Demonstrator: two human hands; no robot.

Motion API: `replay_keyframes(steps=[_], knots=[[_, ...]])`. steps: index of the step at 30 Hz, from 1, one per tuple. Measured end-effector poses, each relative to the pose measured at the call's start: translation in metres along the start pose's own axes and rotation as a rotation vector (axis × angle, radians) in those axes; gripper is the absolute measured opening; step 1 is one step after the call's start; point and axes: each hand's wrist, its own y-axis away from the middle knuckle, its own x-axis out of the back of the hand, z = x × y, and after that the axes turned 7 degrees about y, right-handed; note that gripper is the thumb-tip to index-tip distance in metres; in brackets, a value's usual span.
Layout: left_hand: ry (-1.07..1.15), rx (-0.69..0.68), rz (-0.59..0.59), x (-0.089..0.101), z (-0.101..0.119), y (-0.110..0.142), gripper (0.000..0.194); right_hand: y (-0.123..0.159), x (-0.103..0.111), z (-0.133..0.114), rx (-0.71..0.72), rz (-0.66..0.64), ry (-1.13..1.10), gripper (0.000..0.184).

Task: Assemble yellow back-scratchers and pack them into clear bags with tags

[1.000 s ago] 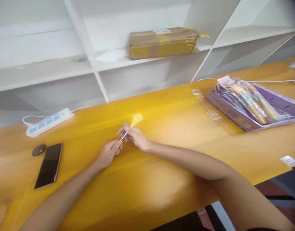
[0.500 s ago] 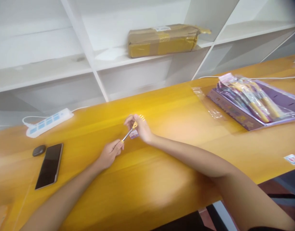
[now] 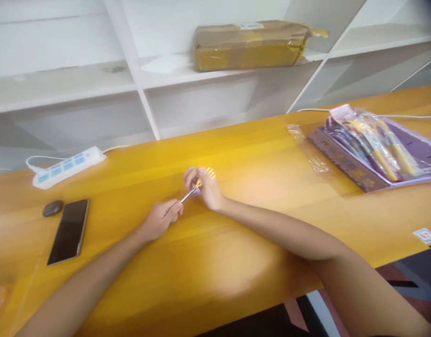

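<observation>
A back scratcher with a metal rod and a yellow claw-shaped head is held slantwise above the table's middle. My left hand is closed around its lower end, hiding most of the handle. At the upper end, my right hand has its fingers curled about the head, and the yellow prongs stick out beyond the fingers. Just beneath the right fingers shows a small purple tag, partly covered; I cannot tell whether the fingers grip it.
On the left lie a phone, a dark mouse-like object and a white power strip. To the right, a purple box holds several bagged back scratchers, beside a clear wrapper. A taped carton sits on the shelf.
My right hand has slid from the rod up to the scratcher's head, and a purple tag has come into view. My left hand keeps its hold. The camera view has shifted slightly.
</observation>
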Motion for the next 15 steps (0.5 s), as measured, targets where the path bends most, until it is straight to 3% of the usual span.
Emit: replay_keyframes(steps=[7,15], knots=[[-0.011,0.013,-0.015,-0.002,0.004,0.000,0.046,0.009,-0.005,0.000,-0.044,0.024,0.051,0.073],[-0.012,0.024,-0.028,-0.003,0.005,-0.001,0.047,0.014,-0.006,0.002,-0.041,-0.045,0.071,0.072]])
